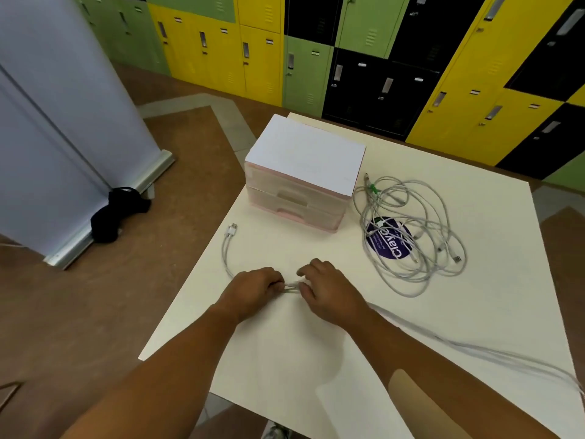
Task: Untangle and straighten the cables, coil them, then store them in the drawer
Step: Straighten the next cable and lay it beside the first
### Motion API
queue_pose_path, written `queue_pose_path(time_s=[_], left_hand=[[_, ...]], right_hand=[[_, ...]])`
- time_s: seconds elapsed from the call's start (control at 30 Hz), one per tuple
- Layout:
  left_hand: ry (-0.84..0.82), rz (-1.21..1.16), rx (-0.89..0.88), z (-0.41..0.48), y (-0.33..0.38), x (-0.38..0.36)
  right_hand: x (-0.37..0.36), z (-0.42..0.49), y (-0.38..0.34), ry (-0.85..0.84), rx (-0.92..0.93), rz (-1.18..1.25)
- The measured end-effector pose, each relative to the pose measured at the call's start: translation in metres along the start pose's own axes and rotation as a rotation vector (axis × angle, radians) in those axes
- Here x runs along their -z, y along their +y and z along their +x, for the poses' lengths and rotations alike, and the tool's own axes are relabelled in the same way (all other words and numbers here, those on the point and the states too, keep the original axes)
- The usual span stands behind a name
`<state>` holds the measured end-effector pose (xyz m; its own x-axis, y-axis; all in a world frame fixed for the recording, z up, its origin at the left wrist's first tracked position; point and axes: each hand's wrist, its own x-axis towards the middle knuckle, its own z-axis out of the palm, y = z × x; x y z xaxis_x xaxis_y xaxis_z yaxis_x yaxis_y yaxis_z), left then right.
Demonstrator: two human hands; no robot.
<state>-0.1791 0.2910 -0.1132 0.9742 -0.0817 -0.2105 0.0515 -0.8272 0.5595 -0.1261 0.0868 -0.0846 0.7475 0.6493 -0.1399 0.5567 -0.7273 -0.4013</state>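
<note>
plug end: my cable (pixel 226 258) curls away on the left of the counter (pixel 285 359), plug lying near the closed drawers (pixel 294 201).
left hand (pixel 253 289): curled, pinching the cable. I'd use it as the anchor.
right hand (pixel 329 293): fingers bent round the same cable, just beside the left. I'd slide it right along the slack with a light grip so kinks run out.
tangle (pixel 411 236): well apart, far right. That one's for later.

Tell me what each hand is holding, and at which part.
Both pinch the same white cable partway along its length: left hand and right hand close together, a short stretch between them, away from its USB plug.
</note>
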Motion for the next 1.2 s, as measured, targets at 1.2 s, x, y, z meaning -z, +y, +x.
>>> queue_pose_path(time_s=[1.2], left_hand=[[0.306, -0.016, 0.253, -0.007, -0.111, 0.075]], right_hand=[[-0.04, 0.022, -0.006, 0.107, -0.027, 0.145]])
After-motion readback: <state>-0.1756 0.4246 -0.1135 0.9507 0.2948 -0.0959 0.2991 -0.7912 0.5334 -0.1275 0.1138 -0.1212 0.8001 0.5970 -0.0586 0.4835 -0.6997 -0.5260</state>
